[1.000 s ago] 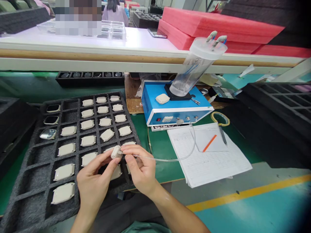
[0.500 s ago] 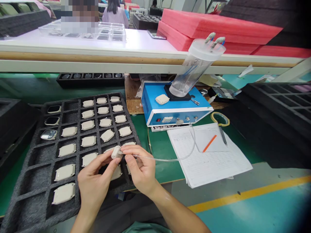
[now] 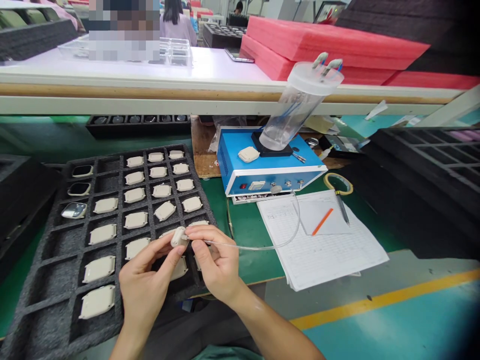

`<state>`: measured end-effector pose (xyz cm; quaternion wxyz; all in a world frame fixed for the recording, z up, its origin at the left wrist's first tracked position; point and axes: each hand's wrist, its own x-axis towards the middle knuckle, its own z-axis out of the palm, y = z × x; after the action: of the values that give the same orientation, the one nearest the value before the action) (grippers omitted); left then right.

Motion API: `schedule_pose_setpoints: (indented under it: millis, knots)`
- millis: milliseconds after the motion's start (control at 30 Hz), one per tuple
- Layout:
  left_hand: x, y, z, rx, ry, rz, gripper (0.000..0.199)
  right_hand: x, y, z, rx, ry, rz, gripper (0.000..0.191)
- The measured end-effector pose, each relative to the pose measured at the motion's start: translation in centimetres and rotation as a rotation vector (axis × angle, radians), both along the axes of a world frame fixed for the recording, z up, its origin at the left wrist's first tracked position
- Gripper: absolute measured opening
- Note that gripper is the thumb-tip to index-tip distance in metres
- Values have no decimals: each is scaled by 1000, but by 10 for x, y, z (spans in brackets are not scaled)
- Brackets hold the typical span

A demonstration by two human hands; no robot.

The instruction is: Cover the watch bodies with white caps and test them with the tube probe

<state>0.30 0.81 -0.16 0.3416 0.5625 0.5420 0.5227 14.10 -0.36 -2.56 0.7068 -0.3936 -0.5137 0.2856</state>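
Between thumb and fingers, my left hand point(image 3: 148, 275) grips a cream watch case point(image 3: 179, 237) turned edge-on. My right hand point(image 3: 217, 262) pinches the end of a thin clear tube point(image 3: 258, 247), its tip up against the side of the case. That tube curves back to the front of a blue box-shaped machine point(image 3: 273, 172) with a switch and a small display. Below and left of my hands lies a dark foam tray point(image 3: 56, 272) with several more cream watch cases point(image 3: 99, 268) in its compartments. A few dark-screened watches point(image 3: 74, 210) sit in its left column.
On the machine stand a tilted clear cylinder point(image 3: 290, 112) and one cream case point(image 3: 249, 154). Right of it lie written sheets point(image 3: 330, 265), a pen point(image 3: 342, 209), an orange strip point(image 3: 322, 221) and a tape roll point(image 3: 350, 186). Black foam trays point(image 3: 423, 200) fill the right; a shelf point(image 3: 210, 106) runs across the back.
Both hands keep almost the same pose, with the tube tip still at the case. The whole view has shifted very slightly.
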Motion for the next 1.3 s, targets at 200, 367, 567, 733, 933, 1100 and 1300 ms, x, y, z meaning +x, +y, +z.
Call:
schedule_pose_setpoints:
  millis: [200,367,567,733,933,1100,1300]
  knots:
    - [-1,1,-2,5,-9,0,28,0,0,0,4,-6,-1,18]
    - [-1,1,-2,19,-12,-9,27,0,1,-1,2,-1,-2,17]
    - [0,1,-1,21,-4,-8,26,-1,0,0,0,-1,0,18]
    - [-1,0,-1,21,3,-7,25,-1,0,1,-4,-3,-4,18]
    - [0,1,0,21,6,5,26,-1,1,0,-4,-1,-4,18]
    - [-1,0,-1,26,14,1,27,0,0,1,-4,-3,-2,18]
    - [0,-1,1,23,20,-20,26,0,-2,0,-36,-10,-7,17]
